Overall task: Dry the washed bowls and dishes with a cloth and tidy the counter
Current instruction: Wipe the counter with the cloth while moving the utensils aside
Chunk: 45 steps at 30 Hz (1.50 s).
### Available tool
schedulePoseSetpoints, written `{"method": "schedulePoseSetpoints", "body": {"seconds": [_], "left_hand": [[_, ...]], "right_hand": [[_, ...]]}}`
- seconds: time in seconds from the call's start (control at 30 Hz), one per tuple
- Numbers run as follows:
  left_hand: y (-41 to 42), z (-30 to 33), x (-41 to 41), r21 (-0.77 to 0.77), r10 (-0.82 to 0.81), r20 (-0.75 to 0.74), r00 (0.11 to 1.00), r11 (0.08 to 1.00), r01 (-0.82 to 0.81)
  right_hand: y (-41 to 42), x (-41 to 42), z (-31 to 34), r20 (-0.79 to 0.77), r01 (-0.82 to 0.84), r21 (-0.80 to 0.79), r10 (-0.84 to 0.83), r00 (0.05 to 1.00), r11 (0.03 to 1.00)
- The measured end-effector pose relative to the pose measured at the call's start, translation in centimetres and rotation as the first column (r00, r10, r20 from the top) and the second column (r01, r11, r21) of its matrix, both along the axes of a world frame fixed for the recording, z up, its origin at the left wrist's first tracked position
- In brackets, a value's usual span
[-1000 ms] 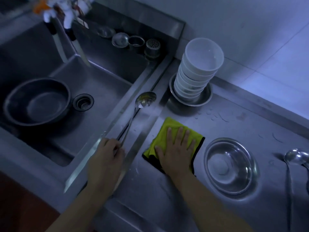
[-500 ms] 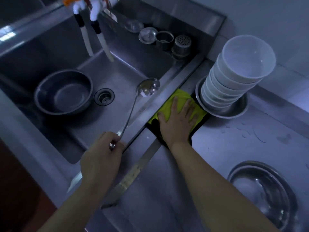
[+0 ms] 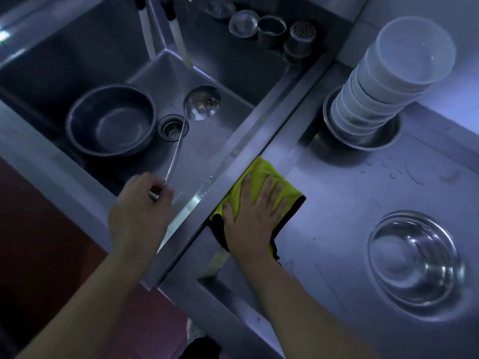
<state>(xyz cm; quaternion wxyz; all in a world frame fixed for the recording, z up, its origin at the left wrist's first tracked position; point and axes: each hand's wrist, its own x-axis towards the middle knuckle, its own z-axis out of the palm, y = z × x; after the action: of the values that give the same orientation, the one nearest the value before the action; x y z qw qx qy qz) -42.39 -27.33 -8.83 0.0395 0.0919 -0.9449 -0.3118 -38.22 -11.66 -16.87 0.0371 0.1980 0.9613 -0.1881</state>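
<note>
Taking the stack of white bowls (image 3: 388, 81) as the mark: bare wet counter (image 3: 350, 203) lies open in front of it; the steel bowl (image 3: 417, 257) blocks the near right; the yellow cloth (image 3: 261, 177) under the right hand (image 3: 252, 216) fills the near left, against the sink edge (image 3: 259, 136); left beyond, a ladle (image 3: 202, 102) and metal basin (image 3: 111, 120) crowd the sink.

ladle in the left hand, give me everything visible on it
The ladle looks like shiny steel: a round bowl on a long thin handle. The left hand grips the handle's end, holding it over the sink, bowl near the drain and facing the camera, glinting with what may be water. Whether it touches the sink floor is unclear.
</note>
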Motion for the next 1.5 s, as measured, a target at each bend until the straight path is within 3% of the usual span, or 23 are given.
{"method": "schedulePoseSetpoints", "body": {"seconds": [0.3,0.6,0.7,0.8,0.87,0.9,1.0,1.1,1.3,1.4,1.5], "left_hand": [[-5.0,0.5,1.5,0.002,0.001,0.039,0.999,1.000,-0.001],[-6.9,2.2,3.4,0.039,-0.003,0.035,0.999,0.999,0.002],[-7.8,2.7,3.8,0.046,0.003,0.037,0.999,0.999,-0.004],[-8.6,3.0,4.0,0.037,0.009,0.036,0.999,0.999,-0.010],[-8.8,3.0,4.0,0.046,0.016,0.040,0.999,0.999,-0.018],[-8.8,3.0,4.0,0.055,0.019,0.047,0.999,0.998,-0.021],[-8.2,3.0,3.9,0.081,0.010,0.048,0.999,0.997,-0.014],[-7.2,2.8,3.5,0.092,0.009,0.041,0.999,0.996,-0.013],[-5.5,2.1,2.8,0.084,-0.017,0.091,0.996,0.996,0.009],[-4.8,1.9,2.5,0.088,-0.014,0.086,0.996,0.996,0.006],[-4.1,1.9,2.3,0.093,-0.011,0.098,0.995,0.996,0.002]], "right_hand": [[-7.0,5.8,0.4,0.042,-0.047,-0.060,0.049,0.998,0.997],[-10.1,9.6,3.9,0.176,-0.155,0.071,0.141,0.974,0.985],[-8.8,10.2,4.4,0.055,-0.160,-0.028,0.162,0.985,0.987],[-8.1,10.1,5.6,-0.161,-0.054,-0.137,0.032,0.986,0.989],[-8.3,9.2,6.3,-0.341,-0.037,-0.084,0.007,0.940,0.996],[-8.5,8.3,6.6,-0.361,-0.084,-0.036,0.066,0.930,0.996],[-8.3,4.6,6.2,-0.096,-0.279,0.063,0.284,0.954,0.958],[-6.7,0.7,4.8,-0.011,-0.303,0.107,0.306,0.952,0.947],[-1.4,-5.3,4.6,-0.181,-0.179,0.095,0.193,0.964,0.979],[1.9,-8.1,4.7,-0.187,-0.148,0.119,0.169,0.968,0.982],[5.3,-8.9,4.8,-0.321,0.017,0.026,-0.008,0.947,1.000]]}}
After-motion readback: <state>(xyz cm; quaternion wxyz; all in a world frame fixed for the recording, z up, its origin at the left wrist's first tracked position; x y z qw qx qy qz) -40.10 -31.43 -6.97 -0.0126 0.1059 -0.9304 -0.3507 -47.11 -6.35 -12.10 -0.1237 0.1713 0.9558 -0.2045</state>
